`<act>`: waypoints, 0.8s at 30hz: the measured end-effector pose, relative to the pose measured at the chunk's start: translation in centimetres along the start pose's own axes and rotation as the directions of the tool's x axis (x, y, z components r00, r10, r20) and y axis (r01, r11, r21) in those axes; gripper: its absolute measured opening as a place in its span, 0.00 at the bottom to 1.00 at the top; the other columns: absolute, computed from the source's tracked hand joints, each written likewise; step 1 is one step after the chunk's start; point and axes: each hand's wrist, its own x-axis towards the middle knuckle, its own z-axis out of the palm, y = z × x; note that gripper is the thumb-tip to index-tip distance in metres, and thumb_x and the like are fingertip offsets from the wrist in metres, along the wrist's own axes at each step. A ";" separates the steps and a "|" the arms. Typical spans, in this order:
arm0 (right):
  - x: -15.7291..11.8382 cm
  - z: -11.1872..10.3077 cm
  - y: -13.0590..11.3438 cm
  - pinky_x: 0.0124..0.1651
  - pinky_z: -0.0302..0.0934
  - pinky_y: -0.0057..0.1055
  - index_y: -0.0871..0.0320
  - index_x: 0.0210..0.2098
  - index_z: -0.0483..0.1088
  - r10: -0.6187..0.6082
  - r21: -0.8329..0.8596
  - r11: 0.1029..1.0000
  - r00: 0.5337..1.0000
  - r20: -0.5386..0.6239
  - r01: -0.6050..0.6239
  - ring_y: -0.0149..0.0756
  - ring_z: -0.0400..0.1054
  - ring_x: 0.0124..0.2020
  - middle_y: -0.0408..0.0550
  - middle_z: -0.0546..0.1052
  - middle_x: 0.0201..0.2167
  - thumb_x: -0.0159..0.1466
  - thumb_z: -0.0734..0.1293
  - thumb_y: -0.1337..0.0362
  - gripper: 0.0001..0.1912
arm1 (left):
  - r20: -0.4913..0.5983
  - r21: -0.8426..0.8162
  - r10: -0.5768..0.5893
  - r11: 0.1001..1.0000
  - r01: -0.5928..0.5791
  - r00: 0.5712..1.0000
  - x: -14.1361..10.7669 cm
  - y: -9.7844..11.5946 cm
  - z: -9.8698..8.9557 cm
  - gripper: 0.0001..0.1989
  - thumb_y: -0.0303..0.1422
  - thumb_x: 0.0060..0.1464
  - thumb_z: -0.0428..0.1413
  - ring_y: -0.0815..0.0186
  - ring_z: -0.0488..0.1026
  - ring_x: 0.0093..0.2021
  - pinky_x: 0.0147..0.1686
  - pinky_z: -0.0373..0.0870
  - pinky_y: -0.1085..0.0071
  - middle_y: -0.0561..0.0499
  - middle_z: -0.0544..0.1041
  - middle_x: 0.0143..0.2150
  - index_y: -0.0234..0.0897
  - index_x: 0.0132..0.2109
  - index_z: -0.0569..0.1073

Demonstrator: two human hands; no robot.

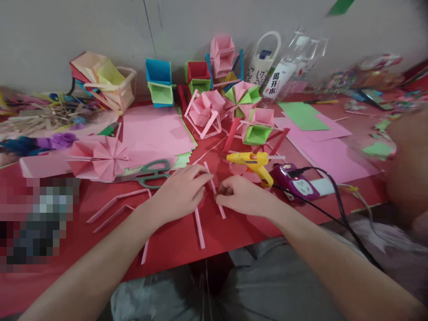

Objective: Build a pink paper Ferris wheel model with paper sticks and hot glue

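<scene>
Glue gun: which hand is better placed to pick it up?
Probably the right hand. The glue gun lies just beyond it, on its side. The left hand is farther off and rests on the pink strip.

A red tabletop (100, 209) is set against a plain grey wall (83, 31), which is crossed by a thin dark line. Soft, even light is cast throughout.
</scene>
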 end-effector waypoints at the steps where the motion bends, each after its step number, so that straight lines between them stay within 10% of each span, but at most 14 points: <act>1: 0.0 0.0 0.1 0.27 0.55 0.29 0.58 0.26 0.71 -0.002 0.048 0.999 1.000 0.008 0.002 0.31 0.65 0.25 0.42 0.74 0.23 0.58 0.66 0.61 0.08 | -0.058 -0.019 -0.036 0.999 0.035 0.998 0.1 0.0 0.0 0.18 0.25 0.63 0.50 0.53 0.70 0.58 0.58 0.69 0.52 0.41 0.71 0.57 0.36 0.58 0.70; 5: 0.1 -0.1 0.2 0.24 0.50 0.28 0.58 0.26 0.69 -0.063 0.228 0.972 0.998 -0.012 0.064 0.27 0.59 0.22 0.39 0.69 0.21 0.60 0.67 0.60 0.09 | -0.312 -0.236 -0.272 0.950 0.203 0.910 0.2 -0.4 -0.2 0.17 0.29 0.61 0.54 0.56 0.74 0.52 0.54 0.72 0.54 0.41 0.72 0.55 0.37 0.57 0.67; 8: -0.1 -0.2 -0.1 0.23 0.46 0.27 0.57 0.24 0.66 -0.104 0.287 0.952 0.994 -0.039 0.110 0.26 0.55 0.21 0.36 0.63 0.19 0.61 0.67 0.60 0.12 | -0.271 -0.566 -0.485 0.779 0.270 0.832 0.3 -0.7 -0.5 0.19 0.34 0.59 0.58 0.61 0.76 0.44 0.47 0.75 0.58 0.44 0.75 0.51 0.38 0.56 0.66; 15: -0.4 -0.1 -0.4 0.24 0.47 0.27 0.57 0.25 0.66 -0.179 0.317 0.932 0.984 -0.024 0.177 0.26 0.55 0.22 0.36 0.63 0.19 0.61 0.68 0.61 0.12 | 0.070 -0.898 -0.498 0.346 0.272 0.865 0.9 -0.2 -1.0 0.21 0.40 0.54 0.65 0.60 0.76 0.45 0.40 0.76 0.66 0.46 0.78 0.44 0.35 0.51 0.73; 20: -0.6 -0.1 -0.7 0.25 0.50 0.27 0.57 0.26 0.67 -0.227 0.362 0.907 0.974 -0.011 0.215 0.27 0.57 0.23 0.37 0.66 0.21 0.63 0.67 0.60 0.11 | 0.066 -0.939 -0.451 0.274 0.209 0.890 0.9 0.1 -1.1 0.16 0.38 0.52 0.67 0.65 0.76 0.39 0.37 0.74 0.72 0.49 0.79 0.38 0.35 0.45 0.77; 24: -0.7 -0.7 -0.4 0.27 0.53 0.28 0.57 0.31 0.72 -0.284 0.377 0.885 0.958 -0.029 0.273 0.28 0.59 0.25 0.39 0.68 0.23 0.64 0.67 0.58 0.10 | -0.042 -0.973 -0.567 0.212 0.096 0.823 0.8 -0.7 -2.2 0.13 0.36 0.50 0.69 0.69 0.75 0.34 0.35 0.74 0.75 0.51 0.79 0.34 0.36 0.41 0.79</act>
